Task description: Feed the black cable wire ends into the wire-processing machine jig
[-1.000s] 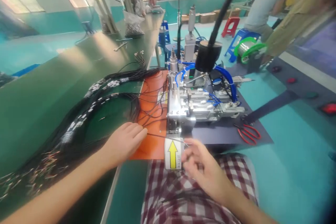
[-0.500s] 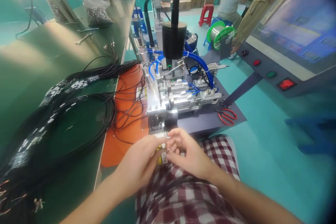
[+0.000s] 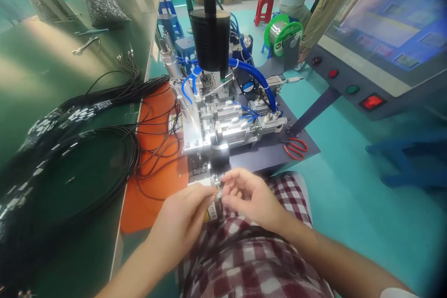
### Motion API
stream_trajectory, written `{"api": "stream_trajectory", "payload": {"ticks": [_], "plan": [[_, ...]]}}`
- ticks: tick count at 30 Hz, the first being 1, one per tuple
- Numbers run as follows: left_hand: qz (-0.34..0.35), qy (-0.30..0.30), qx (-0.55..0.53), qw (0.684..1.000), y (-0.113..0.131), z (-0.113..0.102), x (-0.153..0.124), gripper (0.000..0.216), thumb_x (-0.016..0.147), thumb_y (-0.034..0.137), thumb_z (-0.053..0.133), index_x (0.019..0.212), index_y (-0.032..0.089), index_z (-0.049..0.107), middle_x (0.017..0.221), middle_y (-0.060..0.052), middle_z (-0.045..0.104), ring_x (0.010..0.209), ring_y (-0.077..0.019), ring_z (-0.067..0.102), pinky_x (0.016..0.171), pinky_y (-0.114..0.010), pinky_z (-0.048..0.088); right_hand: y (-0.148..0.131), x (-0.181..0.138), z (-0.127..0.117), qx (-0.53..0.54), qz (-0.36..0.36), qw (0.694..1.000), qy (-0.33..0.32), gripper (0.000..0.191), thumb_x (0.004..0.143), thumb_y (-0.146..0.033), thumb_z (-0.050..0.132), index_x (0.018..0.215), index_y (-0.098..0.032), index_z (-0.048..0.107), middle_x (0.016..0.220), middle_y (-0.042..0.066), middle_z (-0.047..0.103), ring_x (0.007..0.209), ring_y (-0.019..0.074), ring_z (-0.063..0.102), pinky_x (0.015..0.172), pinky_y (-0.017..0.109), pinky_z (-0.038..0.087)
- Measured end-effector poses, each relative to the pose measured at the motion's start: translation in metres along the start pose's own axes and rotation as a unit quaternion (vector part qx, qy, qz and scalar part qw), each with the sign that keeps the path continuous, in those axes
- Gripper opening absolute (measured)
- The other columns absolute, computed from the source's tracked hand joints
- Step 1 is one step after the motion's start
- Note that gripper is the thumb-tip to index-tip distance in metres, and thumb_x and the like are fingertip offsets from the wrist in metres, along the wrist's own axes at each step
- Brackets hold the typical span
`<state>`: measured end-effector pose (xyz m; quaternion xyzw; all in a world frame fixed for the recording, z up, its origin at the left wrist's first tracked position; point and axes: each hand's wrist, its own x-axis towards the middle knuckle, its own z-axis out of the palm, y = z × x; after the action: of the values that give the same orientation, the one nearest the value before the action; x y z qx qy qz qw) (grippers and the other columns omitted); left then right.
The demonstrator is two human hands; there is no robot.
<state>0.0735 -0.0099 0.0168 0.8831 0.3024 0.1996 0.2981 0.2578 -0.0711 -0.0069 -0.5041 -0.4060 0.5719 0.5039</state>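
My left hand (image 3: 185, 209) pinches the thin end of a cable (image 3: 219, 191) between thumb and forefinger, low in front of the machine. Close against that end, the curled fingers of my right hand (image 3: 246, 195) are drawn together; anything between them is too small to make out. A black cable (image 3: 251, 231) crosses the checked cloth on my lap. Just ahead of both hands stands the metal bench machine (image 3: 223, 130), with blue air tubes and a black nozzle (image 3: 210, 39) above it. A yellow-and-white label (image 3: 212, 212) shows below my fingers.
Bundled black cables (image 3: 129, 158) lie across the green table and orange board (image 3: 129, 209). Red-handled cutters (image 3: 295, 147) rest on the machine base. A control screen (image 3: 391, 32) juts in at right. Beyond are a green wire spool (image 3: 283, 35), stools and two people.
The view has shifted, so the machine and table sit further left. My hands stay close together at the cable end; the right fingers have drawn slightly away from the left fingertips.
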Motion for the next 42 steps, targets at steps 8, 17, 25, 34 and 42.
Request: {"api": "stream_trajectory", "payload": {"ticks": [8, 17, 25, 34, 42], "plan": [[-0.097, 0.086, -0.075, 0.989, -0.014, 0.008, 0.004, 0.010, 0.087, 0.027, 0.064, 0.085, 0.023, 0.072, 0.077, 0.002, 0.075, 0.062, -0.0117, 0.066, 0.055, -0.018, 0.049, -0.006, 0.015, 0.008, -0.021, 0.033, 0.998, 0.048, 0.013, 0.077, -0.026, 0.068, 0.083, -0.016, 0.062, 0.069, -0.003, 0.059, 0.061, 0.0088, 0.051, 0.056, 0.022, 0.039], [-0.257, 0.057, -0.310, 0.914, -0.012, 0.000, 0.010, 0.018, 0.082, 0.036, 0.067, 0.088, 0.020, 0.071, 0.070, 0.001, 0.066, 0.058, -0.0100, 0.058, 0.054, -0.018, 0.048, -0.003, 0.026, 0.023, 0.013, 0.072, 0.997, 0.039, 0.014, 0.081, -0.026, 0.065, 0.077, -0.017, 0.056, 0.061, -0.006, 0.053, 0.049, 0.0059, 0.047, 0.049, 0.020, 0.039], [-0.327, 0.031, -0.375, 0.867, -0.019, 0.000, 0.005, 0.031, 0.080, 0.045, 0.069, 0.092, 0.017, 0.067, 0.058, 0.004, 0.055, 0.048, -0.0077, 0.046, 0.044, -0.017, 0.037, 0.002, 0.025, 0.027, -0.076, -0.004, 0.995, 0.059, 0.011, 0.088, -0.025, 0.060, 0.080, -0.018, 0.057, 0.062, -0.006, 0.052, 0.055, 0.0077, 0.047, 0.053, 0.021, 0.040], [-0.275, 0.042, -0.311, 0.909, -0.016, -0.001, 0.001, 0.024, 0.089, 0.039, 0.057, 0.091, 0.018, 0.068, 0.061, 0.003, 0.053, 0.056, -0.0115, 0.050, 0.052, -0.021, 0.044, 0.006, 0.024, 0.016, -0.053, -0.015, 0.997, 0.051, 0.015, 0.090, -0.020, 0.057, 0.102, -0.019, 0.065, 0.082, 0.000, 0.067, 0.056, 0.0071, 0.053, 0.051, 0.019, 0.044], [-0.249, 0.050, -0.289, 0.923, -0.014, -0.001, 0.003, 0.022, 0.090, 0.036, 0.057, 0.089, 0.019, 0.069, 0.059, 0.003, 0.053, 0.053, -0.0112, 0.052, 0.052, -0.021, 0.048, 0.001, 0.024, 0.020, -0.139, -0.078, 0.984, 0.079, 0.008, 0.088, -0.022, 0.063, 0.089, -0.019, 0.070, 0.080, 0.002, 0.070, 0.064, 0.0118, 0.058, 0.057, 0.025, 0.046]]}}
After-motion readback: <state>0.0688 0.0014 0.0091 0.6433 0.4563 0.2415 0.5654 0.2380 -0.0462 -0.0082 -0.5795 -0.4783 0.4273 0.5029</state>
